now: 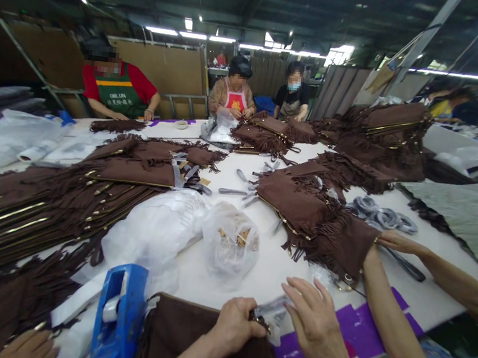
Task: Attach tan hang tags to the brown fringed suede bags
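My left hand (pixel 234 324) is closed on a dark strap with a metal clasp (pixel 261 322), partly covered in clear plastic. Beside it, my right hand (pixel 314 318) has its fingers stretched out against the clear plastic wrap (pixel 278 314); its thumb is mostly hidden. Under my left wrist lies a brown bag (pixel 182 332) with a zipper along its top edge. A blue tape dispenser (pixel 120 314) stands to the left of that bag. Purple sheets (pixel 345 327) lie on the table by my right hand.
Stacked brown fringed bags (pixel 129 170) fill the left; more bags (pixel 296 199) lie ahead. A clear plastic bag of tags (pixel 232 244) sits mid-table. A co-worker's hands (pixel 398 241) handle a bag at right; another hand (pixel 33 345) shows lower left. Several people work opposite.
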Demonstrator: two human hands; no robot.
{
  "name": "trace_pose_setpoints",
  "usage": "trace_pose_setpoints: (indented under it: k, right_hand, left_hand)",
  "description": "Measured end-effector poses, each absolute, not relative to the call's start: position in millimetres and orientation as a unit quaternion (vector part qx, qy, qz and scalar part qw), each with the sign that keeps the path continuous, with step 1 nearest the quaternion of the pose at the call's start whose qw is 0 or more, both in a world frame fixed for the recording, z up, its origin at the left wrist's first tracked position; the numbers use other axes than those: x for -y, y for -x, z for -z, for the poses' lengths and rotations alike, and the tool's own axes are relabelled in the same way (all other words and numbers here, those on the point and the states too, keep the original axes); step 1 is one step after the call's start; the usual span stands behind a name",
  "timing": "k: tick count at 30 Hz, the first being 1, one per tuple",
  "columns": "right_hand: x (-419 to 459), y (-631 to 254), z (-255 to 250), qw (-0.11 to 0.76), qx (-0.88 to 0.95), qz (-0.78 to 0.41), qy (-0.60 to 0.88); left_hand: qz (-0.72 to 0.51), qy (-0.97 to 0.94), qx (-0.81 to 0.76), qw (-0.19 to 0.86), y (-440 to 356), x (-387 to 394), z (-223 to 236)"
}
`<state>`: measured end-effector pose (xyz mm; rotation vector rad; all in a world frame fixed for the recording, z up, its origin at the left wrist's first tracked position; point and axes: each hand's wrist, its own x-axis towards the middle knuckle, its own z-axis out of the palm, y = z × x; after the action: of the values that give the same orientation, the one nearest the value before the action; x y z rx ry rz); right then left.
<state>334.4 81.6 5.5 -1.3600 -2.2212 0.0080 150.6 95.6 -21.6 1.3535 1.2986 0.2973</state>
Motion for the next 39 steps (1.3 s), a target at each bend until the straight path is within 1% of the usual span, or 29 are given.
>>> trace_pose_setpoints:
  k: [1,2,5,7,10,12,14,16,19,23,27,30,32,34,37,39]
  right_hand:
    - [-81.1,-339.6,-2.0,0.286,0.796,-0.01,0.534]
    - [-79.2,-342.8,2.3,0.298,0.769,-0.049,0.564]
    - [-66.0,-338.2,20.3,0.29,0.69,-0.259,0.61]
    - [-55.3,-326.7,34.6,0.298,0.639,-0.36,0.611]
    - [-47.6,-309.7,51.4,0.344,0.609,-0.392,0.597]
    - [-51.1,-303.4,56.2,0.336,0.631,-0.404,0.572]
    - [-59.7,-301.0,56.9,0.302,0.652,-0.417,0.557]
    - [-69.5,-300.7,56.8,0.271,0.667,-0.415,0.557]
    - [-79.2,-301.4,60.9,0.264,0.682,-0.375,0.57]
    - [-81.7,-303.9,75.5,0.3,0.692,-0.284,0.592]
    - [-88.8,-304.7,84.1,0.356,0.695,-0.188,0.596]
    - [-104.6,-296.0,78.1,0.369,0.722,-0.162,0.563]
    - [-119.0,-284.3,71.5,0.35,0.75,-0.168,0.535]
    - [-135.7,-269.9,67.0,0.302,0.777,-0.175,0.523]
    - [-164.6,-250.0,67.5,0.247,0.774,-0.163,0.559]
    - [-185.1,-241.1,71.3,0.244,0.748,-0.15,0.598]
  left_hand:
    - [-0.151,-0.539,-0.552,0.618,-147.6,-98.3,23.5]
    - [-0.172,-0.499,-0.544,0.652,-145.0,-100.7,24.2]
    - [-0.223,-0.387,-0.521,0.728,-140.9,-106.2,21.3]
    - [-0.249,-0.332,-0.496,0.763,-140.1,-108.5,18.9]
    - [-0.27,-0.28,-0.454,0.802,-137.7,-110.9,21.1]
    - [-0.281,-0.263,-0.436,0.813,-134.9,-112.0,25.9]
    - [-0.29,-0.252,-0.421,0.822,-132.4,-112.9,30.5]
    - [-0.294,-0.239,-0.407,0.831,-131.0,-113.7,33.1]
    - [-0.298,-0.22,-0.409,0.834,-130.6,-115.2,33.6]
    - [-0.316,-0.193,-0.447,0.814,-132.7,-116.0,38.0]
    - [-0.308,-0.173,-0.53,0.771,-142.6,-112.4,55.2]
    - [-0.28,-0.186,-0.592,0.733,-152.5,-108.4,71.3]
    - [-0.273,-0.201,-0.645,0.685,-157.1,-106.4,79.9]
    - [-0.255,-0.236,-0.695,0.63,-159.6,-105.0,85.3]
    - [-0.204,-0.296,-0.735,0.574,-160.7,-103.7,86.7]
    - [-0.19,-0.316,-0.739,0.564,-160.8,-103.1,85.3]
